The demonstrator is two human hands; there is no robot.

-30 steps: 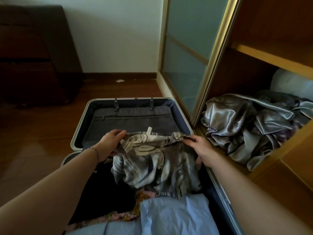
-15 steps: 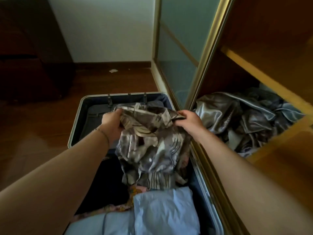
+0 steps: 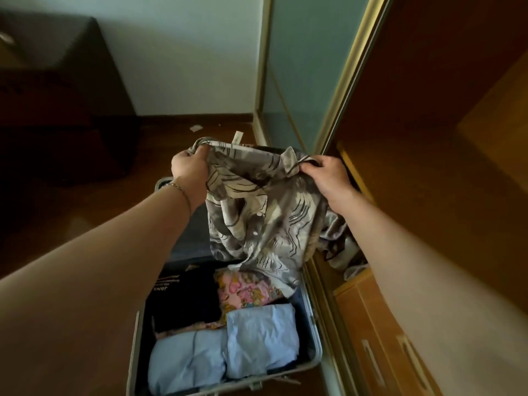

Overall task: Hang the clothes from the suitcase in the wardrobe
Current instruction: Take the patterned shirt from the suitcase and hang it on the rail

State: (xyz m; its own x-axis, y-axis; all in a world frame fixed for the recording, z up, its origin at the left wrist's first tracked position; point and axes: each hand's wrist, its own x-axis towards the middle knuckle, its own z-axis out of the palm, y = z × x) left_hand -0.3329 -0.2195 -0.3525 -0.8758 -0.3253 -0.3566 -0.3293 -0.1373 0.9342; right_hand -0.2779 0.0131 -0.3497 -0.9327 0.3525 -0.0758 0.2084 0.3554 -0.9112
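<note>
Your left hand (image 3: 190, 167) grips the left shoulder of a grey and cream patterned button-up shirt (image 3: 263, 212), with the fingers curled round the bunched cloth. Your right hand (image 3: 328, 174) pinches the right side of the shirt's collar. The shirt hangs between both hands, above the open grey hard-shell suitcase (image 3: 137, 338) that lies on the dark wooden floor (image 3: 85, 212). The lower hem of the shirt touches the clothes packed inside.

In the suitcase you see a pink cartoon-print cloth (image 3: 245, 288) in the middle, a black folded garment with white letters (image 3: 183, 298) on its left, and two light blue folded garments (image 3: 228, 350) at the near end.

On the right stands the wooden wardrobe (image 3: 428, 167) with its frosted glass sliding door (image 3: 300, 67) pushed to the far side. A grey shiny cloth (image 3: 340, 250) lies in its lower compartment, just beside your right forearm. At the near right, wooden drawers (image 3: 380, 347) with handles are visible.
</note>
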